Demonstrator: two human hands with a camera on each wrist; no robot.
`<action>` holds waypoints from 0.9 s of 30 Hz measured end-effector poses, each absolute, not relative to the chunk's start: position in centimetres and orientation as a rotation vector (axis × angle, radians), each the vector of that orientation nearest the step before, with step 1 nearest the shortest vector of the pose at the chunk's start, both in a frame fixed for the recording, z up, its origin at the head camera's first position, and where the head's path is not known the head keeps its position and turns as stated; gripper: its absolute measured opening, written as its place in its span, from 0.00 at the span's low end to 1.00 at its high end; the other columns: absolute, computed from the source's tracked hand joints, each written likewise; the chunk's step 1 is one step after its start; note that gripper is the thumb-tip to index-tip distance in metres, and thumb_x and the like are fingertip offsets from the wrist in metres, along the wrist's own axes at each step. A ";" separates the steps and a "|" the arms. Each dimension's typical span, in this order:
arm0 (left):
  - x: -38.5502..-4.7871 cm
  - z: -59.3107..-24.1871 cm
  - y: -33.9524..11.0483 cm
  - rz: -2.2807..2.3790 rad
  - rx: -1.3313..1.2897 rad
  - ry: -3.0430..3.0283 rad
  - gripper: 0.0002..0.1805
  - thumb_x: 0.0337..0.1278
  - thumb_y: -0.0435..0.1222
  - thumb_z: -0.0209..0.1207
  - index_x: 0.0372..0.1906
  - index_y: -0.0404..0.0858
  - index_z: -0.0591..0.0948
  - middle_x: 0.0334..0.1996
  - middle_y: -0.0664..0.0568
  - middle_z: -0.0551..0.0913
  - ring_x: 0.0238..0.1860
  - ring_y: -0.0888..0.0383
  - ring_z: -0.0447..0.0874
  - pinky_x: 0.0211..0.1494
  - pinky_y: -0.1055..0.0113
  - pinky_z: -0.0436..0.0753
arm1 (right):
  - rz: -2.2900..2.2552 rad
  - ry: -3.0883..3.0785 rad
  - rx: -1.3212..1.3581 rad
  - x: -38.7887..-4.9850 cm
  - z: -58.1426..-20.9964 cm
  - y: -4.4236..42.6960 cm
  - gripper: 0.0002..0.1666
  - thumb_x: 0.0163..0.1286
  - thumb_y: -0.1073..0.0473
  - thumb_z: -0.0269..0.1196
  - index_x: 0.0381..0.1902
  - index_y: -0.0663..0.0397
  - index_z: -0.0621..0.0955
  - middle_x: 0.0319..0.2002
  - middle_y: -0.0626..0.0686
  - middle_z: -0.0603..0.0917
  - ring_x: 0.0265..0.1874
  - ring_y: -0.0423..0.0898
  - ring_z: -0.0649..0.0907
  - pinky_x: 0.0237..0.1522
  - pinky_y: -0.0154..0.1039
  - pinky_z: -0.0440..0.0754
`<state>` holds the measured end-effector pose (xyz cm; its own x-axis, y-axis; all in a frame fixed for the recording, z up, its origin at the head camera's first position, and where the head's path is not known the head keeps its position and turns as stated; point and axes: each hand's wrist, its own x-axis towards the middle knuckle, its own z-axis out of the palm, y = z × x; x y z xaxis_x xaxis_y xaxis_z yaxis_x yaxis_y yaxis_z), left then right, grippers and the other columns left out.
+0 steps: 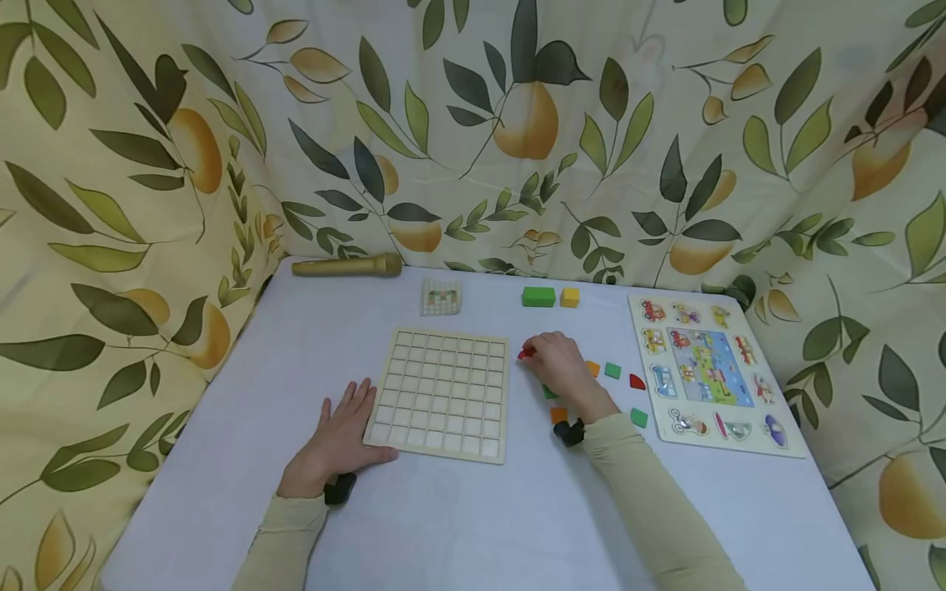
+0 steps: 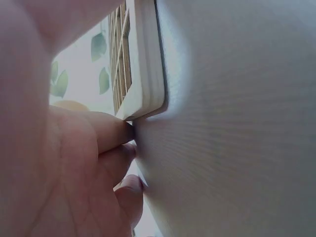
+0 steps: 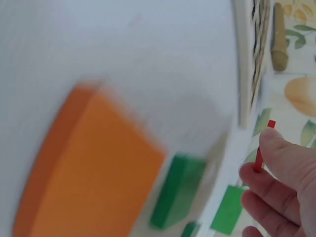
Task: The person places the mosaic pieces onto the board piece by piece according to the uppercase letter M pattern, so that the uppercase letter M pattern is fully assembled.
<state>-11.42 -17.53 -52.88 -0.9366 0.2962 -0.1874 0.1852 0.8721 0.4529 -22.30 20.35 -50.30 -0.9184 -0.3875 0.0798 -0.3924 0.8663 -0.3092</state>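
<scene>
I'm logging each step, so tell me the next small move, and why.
Probably, move the thin red piece left over the wooden grid board: the right hand pinches it just beyond the board's right edge, and the left hand rests at the near left corner, away from that side.

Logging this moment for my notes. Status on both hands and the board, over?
Right hand pinching red piece, just right of grid board. Left hand, fingers spread, at board's near left corner. Nothing seen between piece and board.

White-covered table (image 1: 443, 525) | grid board (image 1: 439, 396) | gold cylinder (image 1: 347, 266) | patterned card (image 1: 441, 297) | green block (image 1: 538, 297) | yellow block (image 1: 570, 298) | coloured tiles (image 1: 613, 371) | picture puzzle (image 1: 711, 369)
</scene>
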 end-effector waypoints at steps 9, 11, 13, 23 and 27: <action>-11.3 -52.8 -17.5 0.653 0.376 2.810 0.62 0.43 0.61 0.69 0.76 0.31 0.53 0.76 0.39 0.46 0.75 0.41 0.37 0.68 0.34 0.36 | 0.665 -2.961 0.638 -21.9 -48.8 16.3 0.14 0.64 0.58 0.69 0.45 0.62 0.85 0.41 0.55 0.86 0.47 0.53 0.78 0.52 0.47 0.75; -11.3 -52.8 -17.5 0.654 0.374 2.811 0.63 0.42 0.61 0.70 0.76 0.31 0.53 0.76 0.38 0.46 0.75 0.41 0.37 0.68 0.34 0.36 | 0.662 -2.951 0.652 -21.8 -48.7 15.2 0.14 0.64 0.58 0.70 0.44 0.60 0.86 0.40 0.53 0.85 0.45 0.52 0.78 0.51 0.46 0.76; -11.2 -52.9 -17.6 0.649 0.370 2.811 0.63 0.42 0.61 0.69 0.76 0.31 0.53 0.76 0.39 0.46 0.76 0.41 0.36 0.68 0.35 0.36 | 0.652 -2.939 0.676 -21.7 -48.8 14.1 0.15 0.63 0.56 0.70 0.44 0.59 0.86 0.39 0.52 0.85 0.44 0.51 0.78 0.49 0.45 0.76; -11.3 -53.0 -17.7 0.644 0.371 2.807 0.63 0.43 0.62 0.68 0.76 0.31 0.52 0.76 0.40 0.45 0.76 0.42 0.35 0.68 0.35 0.36 | 0.610 -2.858 0.899 -21.6 -49.5 9.6 0.14 0.65 0.55 0.69 0.43 0.58 0.86 0.37 0.52 0.85 0.40 0.51 0.80 0.46 0.43 0.78; -11.3 -53.0 -17.7 0.628 0.370 2.803 0.64 0.43 0.63 0.67 0.76 0.30 0.51 0.77 0.40 0.45 0.76 0.42 0.35 0.68 0.35 0.36 | 0.608 -2.881 0.919 -21.6 -49.7 7.9 0.13 0.65 0.55 0.69 0.42 0.58 0.86 0.37 0.52 0.85 0.40 0.50 0.81 0.46 0.42 0.77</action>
<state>-11.33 -17.71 -53.03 -0.9378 0.2965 -0.1807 0.1910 0.8750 0.4448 -21.57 7.89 -49.73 -0.8211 -0.5447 0.1708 -0.5673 0.7451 -0.3508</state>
